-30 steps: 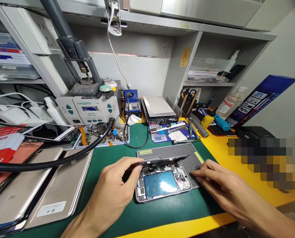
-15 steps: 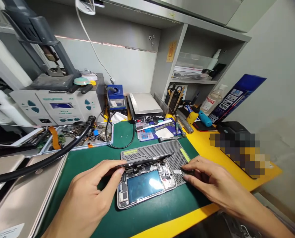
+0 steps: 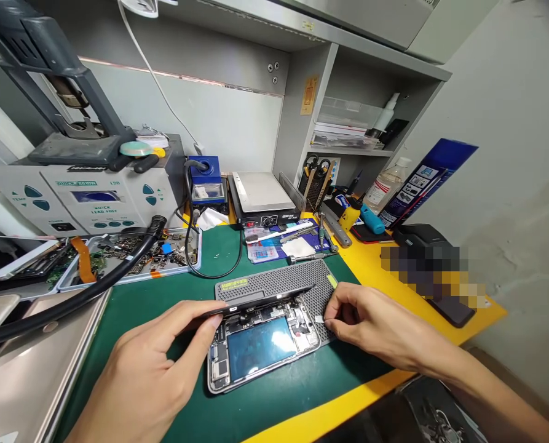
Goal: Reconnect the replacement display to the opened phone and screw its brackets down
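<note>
My left hand pinches the left end of a phone screen panel, thumb below and fingers above, keeping it tilted up along the phone's far edge. Beneath it lies the open phone body, its dark shiny battery and boards exposed. The phone rests partly over a grey dimpled mat. To the right of the phone, my right hand has thumb and forefinger closed at the edge of a small silver metal plate on the mat. The fingertips partly cover this plate.
Behind the mat are a toothbrush, screwdrivers and a hot plate. A thick black hose crosses the left side past a parts tray. A rework station stands back left, a bottle back right.
My right thumb and forefinger have come together on the small metal plate. The left hand still holds the screen panel tilted. The whole view has shifted slightly.
</note>
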`<act>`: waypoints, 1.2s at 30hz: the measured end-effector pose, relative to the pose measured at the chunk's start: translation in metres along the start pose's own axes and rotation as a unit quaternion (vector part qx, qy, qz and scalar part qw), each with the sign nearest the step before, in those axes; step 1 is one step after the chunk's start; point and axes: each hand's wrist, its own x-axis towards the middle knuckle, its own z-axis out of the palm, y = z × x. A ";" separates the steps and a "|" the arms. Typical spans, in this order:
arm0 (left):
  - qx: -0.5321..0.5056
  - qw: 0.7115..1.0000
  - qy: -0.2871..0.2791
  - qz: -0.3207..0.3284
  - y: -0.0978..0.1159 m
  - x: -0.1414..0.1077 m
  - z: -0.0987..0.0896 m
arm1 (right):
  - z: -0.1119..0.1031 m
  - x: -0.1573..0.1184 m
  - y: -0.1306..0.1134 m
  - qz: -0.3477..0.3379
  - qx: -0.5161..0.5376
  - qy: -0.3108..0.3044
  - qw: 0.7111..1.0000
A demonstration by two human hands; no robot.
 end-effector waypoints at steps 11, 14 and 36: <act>-0.046 0.999 -0.022 0.005 0.008 0.001 -0.002 | -0.009 0.014 0.003 -0.007 0.051 -0.070 0.996; -0.064 0.997 -0.039 -0.010 0.011 0.001 -0.003 | -0.004 0.013 0.009 -0.012 0.041 -0.051 0.998; -0.086 0.996 -0.035 0.007 0.013 0.000 -0.003 | 0.042 -0.018 -0.035 -0.392 -0.219 0.155 0.880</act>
